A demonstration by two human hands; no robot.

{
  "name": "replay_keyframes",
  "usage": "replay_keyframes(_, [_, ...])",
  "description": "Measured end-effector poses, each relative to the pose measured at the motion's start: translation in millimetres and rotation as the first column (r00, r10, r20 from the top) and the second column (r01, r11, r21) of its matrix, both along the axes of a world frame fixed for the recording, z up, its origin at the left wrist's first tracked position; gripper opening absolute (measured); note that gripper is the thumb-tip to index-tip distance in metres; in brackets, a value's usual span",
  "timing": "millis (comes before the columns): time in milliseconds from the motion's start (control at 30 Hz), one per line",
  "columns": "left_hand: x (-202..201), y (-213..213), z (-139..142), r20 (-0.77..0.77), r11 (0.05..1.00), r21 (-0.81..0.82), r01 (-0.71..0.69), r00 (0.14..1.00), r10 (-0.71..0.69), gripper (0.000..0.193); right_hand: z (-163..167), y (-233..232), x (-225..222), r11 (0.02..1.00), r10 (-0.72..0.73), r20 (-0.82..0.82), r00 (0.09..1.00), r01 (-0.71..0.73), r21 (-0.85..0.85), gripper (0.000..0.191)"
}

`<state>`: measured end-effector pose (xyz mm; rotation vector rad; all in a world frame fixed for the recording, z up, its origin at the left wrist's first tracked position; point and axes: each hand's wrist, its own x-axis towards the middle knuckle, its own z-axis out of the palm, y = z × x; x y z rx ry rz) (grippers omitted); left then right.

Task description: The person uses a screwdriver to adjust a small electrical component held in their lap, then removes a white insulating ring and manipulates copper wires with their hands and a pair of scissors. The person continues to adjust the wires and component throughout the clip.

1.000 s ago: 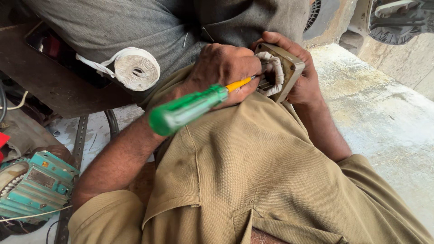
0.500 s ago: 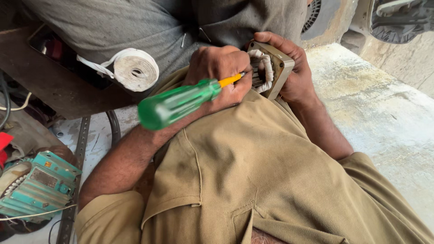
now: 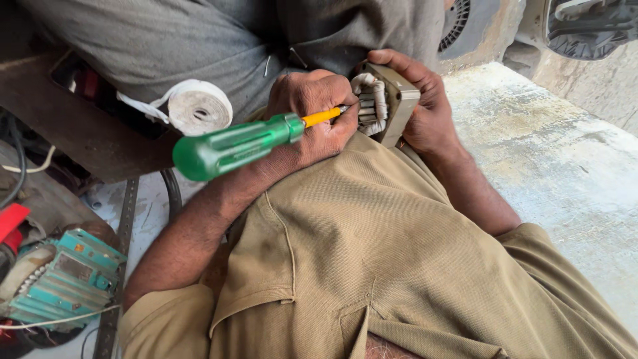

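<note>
Since the earlier frame, the left hand (image 3: 312,119), closed on the screwdriver (image 3: 232,145), has tilted it flatter; a slip could gouge the windings (image 3: 369,101) of the stator (image 3: 392,106) clasped in the right hand (image 3: 425,106).

screwdriver handle: green handle (image 3: 229,146) lies flatter than 1.0 s ago, butt end swings out and left toward the tape roll (image 3: 198,106); steeper and lower before
yellow shank: more of it (image 3: 321,118) shows between handle and fist than 1.0 s ago
left hand: fist (image 3: 312,113) sits a bit lower against the winding now, knuckles rolled toward the camera
motor part: tan stator block (image 3: 393,100) tips slightly, white coil end (image 3: 369,100) more exposed than 0.5 s ago
right hand: fingers (image 3: 425,100) wrap slightly further over the block's top edge
</note>
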<state>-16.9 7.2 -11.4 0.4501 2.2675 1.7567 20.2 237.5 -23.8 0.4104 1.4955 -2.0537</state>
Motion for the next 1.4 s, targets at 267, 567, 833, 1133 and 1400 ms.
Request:
replay_keyframes(267, [0, 5, 0, -0.166, 0.996, 0.014, 0.083, 0.983, -0.079, 0.012, 11, 2, -4, 1.0, -0.007, -0.003, 1.0, 0.007, 0.02, 0.041])
replay_keyframes(567, [-7, 31, 7, -0.05, 0.969, -0.143, 0.2, 0.977, -0.209, 0.016, 11, 3, -1, 0.994, -0.021, 0.063, 0.998, 0.028, -0.11, 0.048])
replay_keyframes(833, [-3, 23, 18, -0.087, 0.988, -0.093, 0.12, 0.988, -0.128, 0.014, 2, 6, 3, 0.995, 0.011, 0.008, 1.0, -0.01, -0.098, 0.047])
replay_keyframes(1133, [-16, 21, 19, -0.368, 0.986, -0.158, 0.058, 0.923, -0.114, 0.015, -4, 9, -9, 0.999, 0.021, -0.011, 1.0, -0.022, -0.05, 0.054])
replay_keyframes(1400, [-16, 17, 50, -0.202, 0.993, -0.032, 0.116, 0.972, -0.121, 0.016, 0, 21, -6, 0.975, 0.027, 0.052, 0.998, -0.015, -0.221, 0.057])
